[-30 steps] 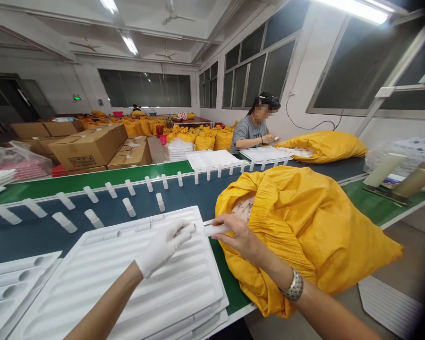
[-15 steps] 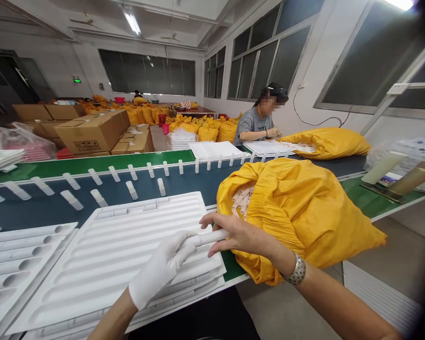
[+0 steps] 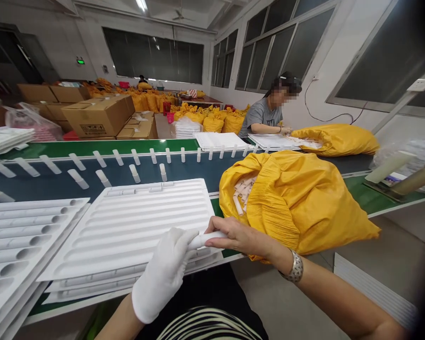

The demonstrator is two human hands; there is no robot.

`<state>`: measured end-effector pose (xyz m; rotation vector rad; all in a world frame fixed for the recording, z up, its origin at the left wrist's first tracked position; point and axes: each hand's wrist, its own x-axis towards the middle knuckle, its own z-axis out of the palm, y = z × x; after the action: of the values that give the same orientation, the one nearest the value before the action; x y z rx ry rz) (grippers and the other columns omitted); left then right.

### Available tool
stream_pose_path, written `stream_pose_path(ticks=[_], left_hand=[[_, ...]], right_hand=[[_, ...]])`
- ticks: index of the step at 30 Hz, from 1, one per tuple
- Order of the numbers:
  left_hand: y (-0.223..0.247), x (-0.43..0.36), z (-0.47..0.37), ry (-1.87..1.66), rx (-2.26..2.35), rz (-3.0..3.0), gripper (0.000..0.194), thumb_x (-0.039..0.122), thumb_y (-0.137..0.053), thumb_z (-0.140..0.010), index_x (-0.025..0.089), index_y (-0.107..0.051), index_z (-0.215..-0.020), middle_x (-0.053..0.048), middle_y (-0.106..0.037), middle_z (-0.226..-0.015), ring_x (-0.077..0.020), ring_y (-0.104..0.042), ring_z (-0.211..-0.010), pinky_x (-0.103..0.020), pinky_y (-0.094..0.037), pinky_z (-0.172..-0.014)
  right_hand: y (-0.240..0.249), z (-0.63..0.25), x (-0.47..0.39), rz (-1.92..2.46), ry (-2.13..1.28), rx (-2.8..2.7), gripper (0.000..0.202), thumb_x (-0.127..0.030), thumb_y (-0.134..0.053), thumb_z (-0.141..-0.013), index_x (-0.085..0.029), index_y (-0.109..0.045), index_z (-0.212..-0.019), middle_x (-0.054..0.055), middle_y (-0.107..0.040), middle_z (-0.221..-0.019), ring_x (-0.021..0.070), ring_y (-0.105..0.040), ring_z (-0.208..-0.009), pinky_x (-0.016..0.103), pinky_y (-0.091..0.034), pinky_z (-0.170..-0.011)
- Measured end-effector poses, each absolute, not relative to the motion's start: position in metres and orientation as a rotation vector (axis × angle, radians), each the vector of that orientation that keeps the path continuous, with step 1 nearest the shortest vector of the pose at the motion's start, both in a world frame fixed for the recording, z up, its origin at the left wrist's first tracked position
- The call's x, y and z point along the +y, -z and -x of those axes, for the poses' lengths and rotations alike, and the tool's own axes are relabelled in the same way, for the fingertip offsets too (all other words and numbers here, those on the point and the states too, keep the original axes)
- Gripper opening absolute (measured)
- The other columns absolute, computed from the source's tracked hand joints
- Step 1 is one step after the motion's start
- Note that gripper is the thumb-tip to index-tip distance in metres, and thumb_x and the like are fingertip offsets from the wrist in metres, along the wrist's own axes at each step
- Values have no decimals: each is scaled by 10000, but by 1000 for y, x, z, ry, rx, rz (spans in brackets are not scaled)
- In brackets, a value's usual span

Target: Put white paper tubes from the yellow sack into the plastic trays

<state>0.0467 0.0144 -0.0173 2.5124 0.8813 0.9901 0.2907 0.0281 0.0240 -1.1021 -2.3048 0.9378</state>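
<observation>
White glove (image 3: 159,281) over left fingers (image 3: 184,243), bare right fingers (image 3: 217,224), patterned silver bracelet (image 3: 296,267), striped garment (image 3: 208,325), black clothing (image 3: 235,297)

White tube (image 3: 198,242), slim, smooth, plain, round-sided. Held near-level, lying crosswise, right part slightly higher in view. Left end hidden in gloved left hand (image 3: 166,269), right end pinched in bare right hand's (image 3: 239,236) fingers; short middle stretch exposed. Place: by near right corner of white grooved tray (image 3: 127,238), gap to it unclear.
</observation>
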Motion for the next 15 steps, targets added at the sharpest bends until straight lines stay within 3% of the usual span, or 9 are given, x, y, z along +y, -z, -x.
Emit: stream_pose_path(ticks=[10,15], left_hand=[[59,-7,-53,-974,917,-2449,365,159,-426,-1004,288,-490,-1339,-106,-635,-1076,-268,-626,-979,-430,-545,-847],[33,4,-48,-838,1050,-2433,223,259,-483,-977,249,-670,-1098,-113,-646,-1033,-282,-600,-923,-450,-508,-814]], right_hand=[[-6,-266,11,1192,-986,-2410,333,-535,-569,-991,-202,-571,-986,8,-631,-852,176,-597,-792,251,-427,-683],[-16,-287,26,1144,-1101,-2268,478,-538,-637,-952,-250,-483,-1302,-5,-671,-949,169,-624,-832,263,-478,-774]])
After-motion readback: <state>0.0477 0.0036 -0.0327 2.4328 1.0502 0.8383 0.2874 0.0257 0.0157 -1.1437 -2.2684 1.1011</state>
